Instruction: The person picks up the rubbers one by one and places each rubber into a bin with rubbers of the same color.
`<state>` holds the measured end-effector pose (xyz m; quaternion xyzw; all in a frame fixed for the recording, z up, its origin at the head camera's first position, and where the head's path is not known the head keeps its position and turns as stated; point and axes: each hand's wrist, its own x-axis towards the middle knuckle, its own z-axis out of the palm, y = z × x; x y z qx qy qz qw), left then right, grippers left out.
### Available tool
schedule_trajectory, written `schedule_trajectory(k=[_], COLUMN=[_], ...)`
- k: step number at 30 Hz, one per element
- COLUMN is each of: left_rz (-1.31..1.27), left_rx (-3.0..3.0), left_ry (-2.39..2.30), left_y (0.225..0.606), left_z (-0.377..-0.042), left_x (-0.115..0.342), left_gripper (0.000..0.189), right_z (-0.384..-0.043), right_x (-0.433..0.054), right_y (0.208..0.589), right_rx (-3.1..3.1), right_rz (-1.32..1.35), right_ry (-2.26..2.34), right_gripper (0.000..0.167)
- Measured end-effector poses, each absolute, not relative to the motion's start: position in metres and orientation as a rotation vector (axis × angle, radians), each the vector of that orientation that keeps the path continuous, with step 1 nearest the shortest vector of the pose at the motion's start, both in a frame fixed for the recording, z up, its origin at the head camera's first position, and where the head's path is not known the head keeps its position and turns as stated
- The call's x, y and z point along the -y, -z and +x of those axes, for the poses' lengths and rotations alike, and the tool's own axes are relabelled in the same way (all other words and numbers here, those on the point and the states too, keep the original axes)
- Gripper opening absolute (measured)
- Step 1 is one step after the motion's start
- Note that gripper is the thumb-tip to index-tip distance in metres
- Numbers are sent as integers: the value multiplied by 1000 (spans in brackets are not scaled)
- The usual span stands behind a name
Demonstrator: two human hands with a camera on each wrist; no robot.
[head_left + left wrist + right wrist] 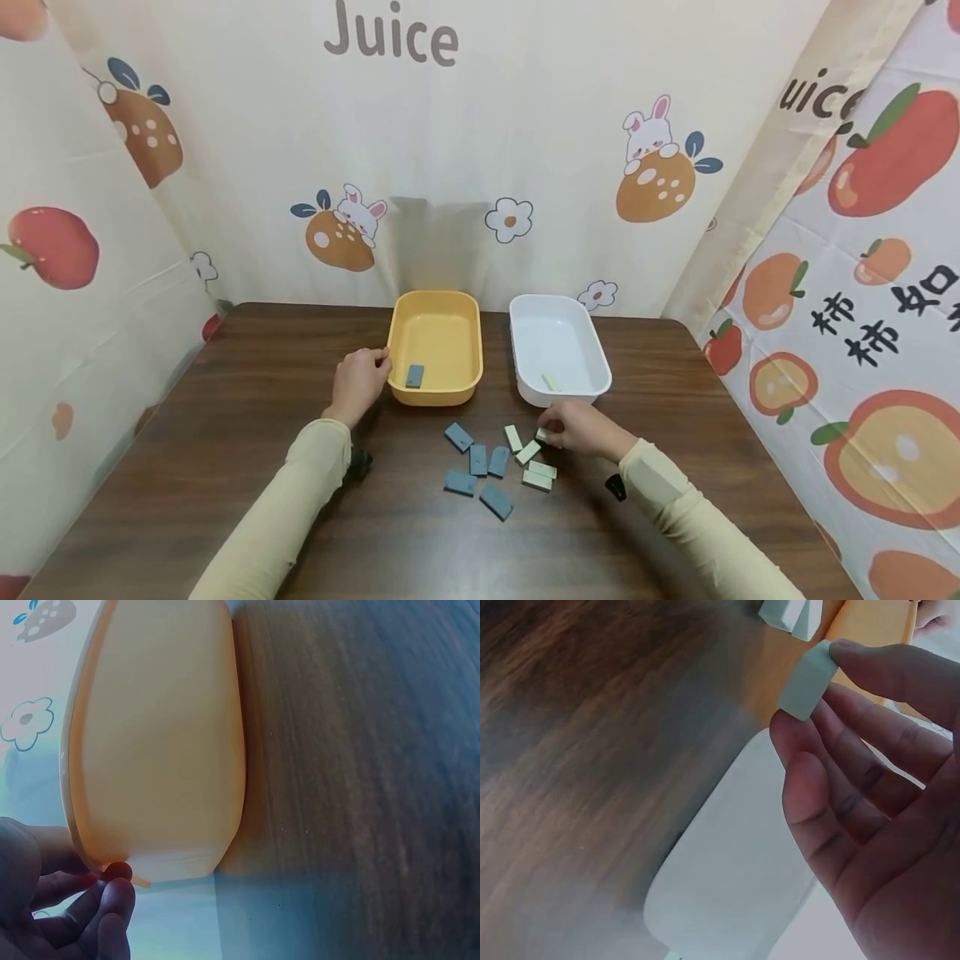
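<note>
My left hand (359, 385) pinches the rim of a yellow plastic tray (395, 333) at its left side, which the left wrist view shows close up. Inside that tray lies one blue-grey block (415, 376). My right hand (581, 427) holds a small pale green block (808, 680) between thumb and fingers, just in front of a white plastic tray (600, 358). One pale green block (551, 382) lies in the white tray. Several more pale green blocks (537, 481) lie on the table near my right hand, beside several blue-grey blocks (497, 502).
Both trays stand side by side near the back edge of the dark wooden table (285, 358), a narrow gap between them. Behind the table hangs a printed curtain (480, 125), with more fruit-print cloth (885, 333) along the right side.
</note>
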<state>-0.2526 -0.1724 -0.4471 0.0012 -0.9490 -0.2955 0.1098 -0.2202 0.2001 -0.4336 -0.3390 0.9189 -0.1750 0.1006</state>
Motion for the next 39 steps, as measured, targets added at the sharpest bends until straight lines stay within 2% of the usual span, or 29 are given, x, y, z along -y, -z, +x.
schedule_trajectory(k=[19,39], left_rz=[-6,19], left_rx=[2769,2787], left_ry=[866,874], left_y=[447,446], left_z=[-252,-250], left_x=[173,173], left_gripper=[31,32], right_z=[-223,-239], right_x=[-199,-210], right_y=[413,394], right_rx=[-2742,-2815], right_rz=[-1010,-860], right_ry=[581,667], right_gripper=[18,18])
